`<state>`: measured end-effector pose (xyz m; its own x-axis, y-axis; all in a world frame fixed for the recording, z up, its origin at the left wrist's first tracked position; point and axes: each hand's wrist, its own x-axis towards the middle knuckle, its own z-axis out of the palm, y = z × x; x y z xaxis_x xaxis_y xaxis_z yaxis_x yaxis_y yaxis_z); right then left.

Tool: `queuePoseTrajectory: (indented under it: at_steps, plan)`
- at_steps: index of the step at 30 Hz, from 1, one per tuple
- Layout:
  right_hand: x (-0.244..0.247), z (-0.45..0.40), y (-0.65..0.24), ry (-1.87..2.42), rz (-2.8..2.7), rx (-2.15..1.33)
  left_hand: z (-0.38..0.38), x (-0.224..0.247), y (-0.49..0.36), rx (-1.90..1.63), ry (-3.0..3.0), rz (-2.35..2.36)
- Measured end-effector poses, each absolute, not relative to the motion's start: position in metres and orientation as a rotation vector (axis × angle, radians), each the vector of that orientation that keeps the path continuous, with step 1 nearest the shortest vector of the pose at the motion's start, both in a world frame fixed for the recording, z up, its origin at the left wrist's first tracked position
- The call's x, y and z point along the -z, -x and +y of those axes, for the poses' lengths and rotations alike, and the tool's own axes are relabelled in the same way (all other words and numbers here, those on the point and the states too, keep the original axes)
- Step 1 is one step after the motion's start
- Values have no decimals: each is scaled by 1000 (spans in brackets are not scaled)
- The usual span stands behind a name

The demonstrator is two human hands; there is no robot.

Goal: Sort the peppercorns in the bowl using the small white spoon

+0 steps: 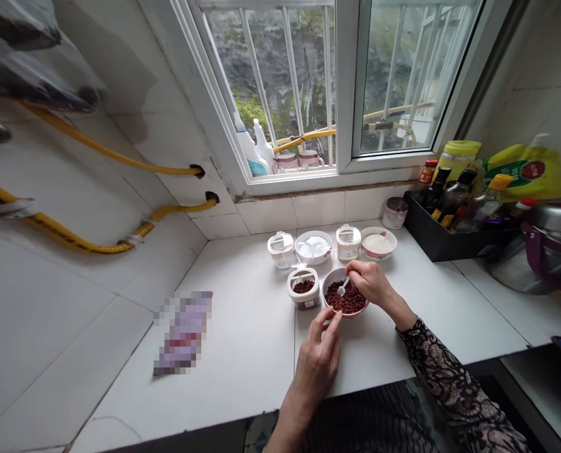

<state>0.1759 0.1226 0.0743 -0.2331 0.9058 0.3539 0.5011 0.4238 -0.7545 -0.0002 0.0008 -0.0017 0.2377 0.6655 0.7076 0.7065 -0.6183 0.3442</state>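
The small white plastic spoon [341,290] is in the near round bowl with a pale inside [328,278], its scoop at the dark red, dried, granular pieces [350,303]. Its long axis slants from far right to near left, the scoop end pointing near left and the handle end up at the right hand [373,283], whose fingers are closed together on the handle. The left hand [318,365] has its fingertips against the bowl's near rim; whether they pinch it, I cannot tell. There is one spoon in the right hand, and there are three bowls: this one, an oval-looking white bowl of white grains [314,246] at the far left, and a red-patterned white bowl of pale contents [379,253] at the far right. Three clear containers with whitish lids stand by them: one just left of the near bowl [303,297], holding similar dark red pieces, and two farther away [281,250] [348,243], flanking the white grains. All stand on the white tiled counter [242,352].
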Motion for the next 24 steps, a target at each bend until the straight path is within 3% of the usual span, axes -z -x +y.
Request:
queuePoseTrajectory:
  at_steps: [14,24]
  plan:
    - [-71,128,-176,1093,-1579,-1134,2,3,1,1357,2430,-1346]
    - [-73,131,-177,1019,-1456,-1228,1,3,0,1349,2426,-1351]
